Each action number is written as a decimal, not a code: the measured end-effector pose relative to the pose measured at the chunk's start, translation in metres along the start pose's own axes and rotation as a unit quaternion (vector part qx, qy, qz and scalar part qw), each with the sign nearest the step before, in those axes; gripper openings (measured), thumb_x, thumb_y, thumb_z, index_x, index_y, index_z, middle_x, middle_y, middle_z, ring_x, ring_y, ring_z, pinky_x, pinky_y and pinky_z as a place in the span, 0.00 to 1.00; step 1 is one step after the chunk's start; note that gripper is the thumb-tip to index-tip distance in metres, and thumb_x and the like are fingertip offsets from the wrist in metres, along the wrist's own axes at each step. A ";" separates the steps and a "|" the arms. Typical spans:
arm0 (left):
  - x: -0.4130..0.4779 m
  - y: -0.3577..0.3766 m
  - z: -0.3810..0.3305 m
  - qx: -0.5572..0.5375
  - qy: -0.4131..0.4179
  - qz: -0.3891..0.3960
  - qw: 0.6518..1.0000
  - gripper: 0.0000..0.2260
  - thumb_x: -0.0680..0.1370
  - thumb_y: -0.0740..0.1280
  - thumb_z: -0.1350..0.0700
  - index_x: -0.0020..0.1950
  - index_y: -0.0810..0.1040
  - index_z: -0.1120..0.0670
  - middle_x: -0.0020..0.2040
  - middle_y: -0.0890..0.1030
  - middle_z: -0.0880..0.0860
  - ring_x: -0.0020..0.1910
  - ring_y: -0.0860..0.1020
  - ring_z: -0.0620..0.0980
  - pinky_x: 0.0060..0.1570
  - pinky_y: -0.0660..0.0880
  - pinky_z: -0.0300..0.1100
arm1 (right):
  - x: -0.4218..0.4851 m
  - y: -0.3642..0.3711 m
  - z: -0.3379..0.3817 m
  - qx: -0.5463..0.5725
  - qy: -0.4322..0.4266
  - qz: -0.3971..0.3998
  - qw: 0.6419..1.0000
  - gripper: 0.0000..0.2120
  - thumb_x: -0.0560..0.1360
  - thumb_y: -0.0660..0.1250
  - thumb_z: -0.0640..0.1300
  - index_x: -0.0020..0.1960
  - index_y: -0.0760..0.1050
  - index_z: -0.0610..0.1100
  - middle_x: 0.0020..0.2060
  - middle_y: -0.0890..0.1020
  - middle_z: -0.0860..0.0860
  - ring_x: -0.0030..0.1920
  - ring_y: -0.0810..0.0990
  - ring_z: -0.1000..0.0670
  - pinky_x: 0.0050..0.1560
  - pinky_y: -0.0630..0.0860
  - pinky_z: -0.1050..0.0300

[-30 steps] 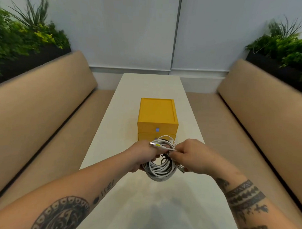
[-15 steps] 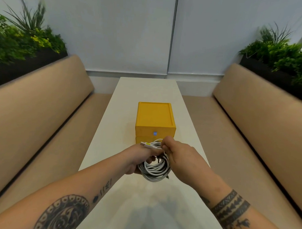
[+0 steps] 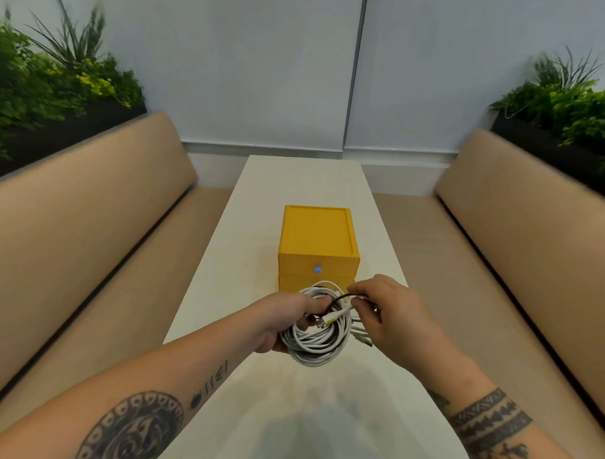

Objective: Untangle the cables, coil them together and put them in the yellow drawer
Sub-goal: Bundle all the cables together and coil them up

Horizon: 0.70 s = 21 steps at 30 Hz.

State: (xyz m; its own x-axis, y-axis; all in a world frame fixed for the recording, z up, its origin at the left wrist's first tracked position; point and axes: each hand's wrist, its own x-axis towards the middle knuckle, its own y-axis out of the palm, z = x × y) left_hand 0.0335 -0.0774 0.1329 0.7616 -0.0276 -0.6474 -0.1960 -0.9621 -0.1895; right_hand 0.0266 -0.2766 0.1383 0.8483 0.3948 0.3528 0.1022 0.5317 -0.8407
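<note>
The left hand (image 3: 284, 318) grips the coiled white cables (image 3: 319, 336); the right hand (image 3: 384, 311) pinches a dark strand at the coil's 1 o'clock. The closed yellow drawer unit (image 3: 317, 243) sits just beyond on the surface (image 3: 288, 400).

The drawer box (image 3: 318, 242) is yellow with a small blue mark, the coiled cables (image 3: 319, 346) are white-grey, the surface (image 3: 297, 181) is white, and the benches (image 3: 75, 200) are beige.

place: indoor seating booth, lounge or café style | seating: tan padded left bench (image 3: 89, 204) facing matching right bench (image 3: 534, 220) | between: long narrow white surface (image 3: 296, 181) | behind the backrests: left planter (image 3: 57, 131) and right planter (image 3: 544, 138), dark, with green plants | far end: pale panelled wall (image 3: 231, 72)
</note>
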 end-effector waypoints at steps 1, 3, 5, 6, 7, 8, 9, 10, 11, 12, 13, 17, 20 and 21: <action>-0.001 0.002 -0.001 0.010 0.006 -0.007 1.000 0.17 0.75 0.70 0.39 0.49 0.78 0.53 0.45 0.76 0.52 0.42 0.78 0.52 0.38 0.78 0.44 | -0.001 0.001 0.002 -0.011 -0.021 -0.001 1.000 0.08 0.79 0.66 0.44 0.56 0.80 0.50 0.46 0.80 0.55 0.42 0.79 0.50 0.40 0.69 0.64; -0.002 0.004 -0.005 0.026 0.016 -0.018 0.999 0.15 0.75 0.71 0.42 0.46 0.78 0.53 0.43 0.76 0.52 0.41 0.78 0.52 0.37 0.77 0.44 | -0.002 0.002 0.011 -0.036 -0.069 -0.001 0.997 0.09 0.78 0.64 0.47 0.56 0.78 0.53 0.45 0.80 0.55 0.37 0.80 0.48 0.35 0.71 0.60; -0.004 0.007 -0.008 0.036 0.024 -0.027 0.999 0.11 0.75 0.71 0.48 0.44 0.77 0.54 0.41 0.77 0.53 0.38 0.79 0.52 0.37 0.79 0.44 | -0.005 0.005 0.020 -0.050 -0.109 0.020 0.993 0.12 0.75 0.68 0.46 0.57 0.77 0.55 0.44 0.81 0.55 0.35 0.80 0.49 0.32 0.70 0.62; -0.006 0.007 -0.009 0.040 0.027 -0.029 0.998 0.08 0.75 0.71 0.51 0.43 0.77 0.55 0.40 0.77 0.53 0.36 0.79 0.52 0.37 0.79 0.43 | -0.007 0.008 0.023 -0.055 -0.124 0.036 0.990 0.14 0.73 0.70 0.44 0.58 0.78 0.55 0.44 0.82 0.55 0.36 0.80 0.49 0.32 0.69 0.62; -0.007 0.008 -0.010 0.047 0.029 -0.031 0.998 0.07 0.75 0.70 0.53 0.42 0.76 0.56 0.38 0.77 0.53 0.34 0.79 0.52 0.36 0.79 0.42 | -0.008 0.011 0.025 -0.054 -0.132 0.051 0.988 0.16 0.72 0.72 0.42 0.57 0.78 0.54 0.45 0.82 0.55 0.36 0.80 0.49 0.31 0.71 0.62; -0.008 0.008 -0.010 0.057 0.029 -0.032 0.997 0.07 0.75 0.70 0.54 0.41 0.76 0.56 0.37 0.77 0.53 0.32 0.79 0.51 0.34 0.78 0.41 | -0.009 0.015 0.026 -0.049 -0.132 0.064 0.988 0.15 0.71 0.71 0.42 0.56 0.79 0.53 0.45 0.83 0.55 0.37 0.81 0.49 0.31 0.74 0.61; -0.008 0.009 -0.010 0.069 0.030 -0.034 0.997 0.07 0.75 0.70 0.55 0.40 0.76 0.56 0.35 0.77 0.54 0.31 0.78 0.51 0.33 0.78 0.41 | -0.009 0.017 0.027 -0.043 -0.127 0.075 0.988 0.13 0.71 0.70 0.42 0.55 0.80 0.53 0.45 0.83 0.54 0.37 0.81 0.48 0.32 0.75 0.60; -0.009 0.009 -0.009 0.078 0.031 -0.037 0.996 0.07 0.75 0.69 0.56 0.39 0.75 0.56 0.35 0.77 0.54 0.30 0.78 0.52 0.33 0.77 0.40 | -0.007 0.019 0.027 -0.040 -0.120 0.078 0.989 0.12 0.71 0.68 0.43 0.53 0.81 0.53 0.43 0.83 0.53 0.37 0.81 0.48 0.33 0.74 0.60; -0.009 0.009 -0.008 0.082 0.031 -0.037 0.995 0.06 0.74 0.69 0.57 0.39 0.75 0.56 0.34 0.77 0.54 0.30 0.78 0.51 0.32 0.77 0.40 | -0.003 0.019 0.027 -0.036 -0.109 0.085 0.990 0.10 0.72 0.67 0.44 0.51 0.82 0.52 0.42 0.82 0.52 0.38 0.81 0.47 0.34 0.72 0.61; -0.009 0.010 -0.008 0.076 0.028 -0.034 0.996 0.05 0.74 0.68 0.58 0.39 0.75 0.56 0.33 0.77 0.53 0.29 0.78 0.51 0.31 0.77 0.39 | 0.000 0.019 0.029 -0.032 -0.095 0.088 0.991 0.09 0.74 0.66 0.45 0.51 0.83 0.52 0.42 0.81 0.52 0.39 0.81 0.47 0.36 0.70 0.61; -0.010 0.010 -0.008 0.061 0.023 -0.027 0.998 0.05 0.75 0.67 0.58 0.39 0.76 0.55 0.30 0.78 0.52 0.28 0.79 0.50 0.30 0.76 0.38 | 0.003 0.017 0.031 -0.025 -0.084 0.082 0.993 0.07 0.77 0.66 0.46 0.51 0.82 0.51 0.44 0.79 0.52 0.40 0.79 0.47 0.38 0.67 0.60; -0.015 0.012 -0.007 0.004 0.021 0.008 1.000 0.09 0.78 0.66 0.50 0.42 0.79 0.53 0.29 0.82 0.48 0.29 0.82 0.46 0.29 0.76 0.37 | 0.001 0.015 0.048 0.066 -0.017 0.092 0.993 0.03 0.82 0.58 0.46 0.55 0.66 0.52 0.44 0.71 0.54 0.39 0.71 0.53 0.39 0.65 0.57; -0.014 0.016 -0.003 -0.006 0.020 0.029 0.999 0.11 0.79 0.65 0.47 0.45 0.80 0.52 0.32 0.84 0.48 0.31 0.83 0.46 0.30 0.77 0.37 | 0.007 0.013 0.054 0.107 0.027 0.087 0.990 0.12 0.76 0.58 0.40 0.53 0.60 0.54 0.47 0.71 0.51 0.44 0.71 0.51 0.41 0.69 0.56; -0.014 0.017 -0.002 -0.007 0.018 0.032 0.999 0.10 0.79 0.65 0.47 0.45 0.80 0.52 0.32 0.84 0.48 0.32 0.83 0.46 0.29 0.77 0.37 | 0.009 0.013 0.053 0.115 0.034 0.090 0.989 0.14 0.74 0.58 0.39 0.53 0.59 0.54 0.48 0.70 0.52 0.46 0.70 0.52 0.41 0.68 0.57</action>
State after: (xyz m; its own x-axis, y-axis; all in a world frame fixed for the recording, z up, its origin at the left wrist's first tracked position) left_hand 0.0210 -0.0940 0.1400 0.7688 -0.0992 -0.6317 -0.2375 -0.9615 -0.1381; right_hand 0.0076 -0.2263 0.1520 0.8756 0.4517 0.1712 -0.1682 0.6172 -0.7686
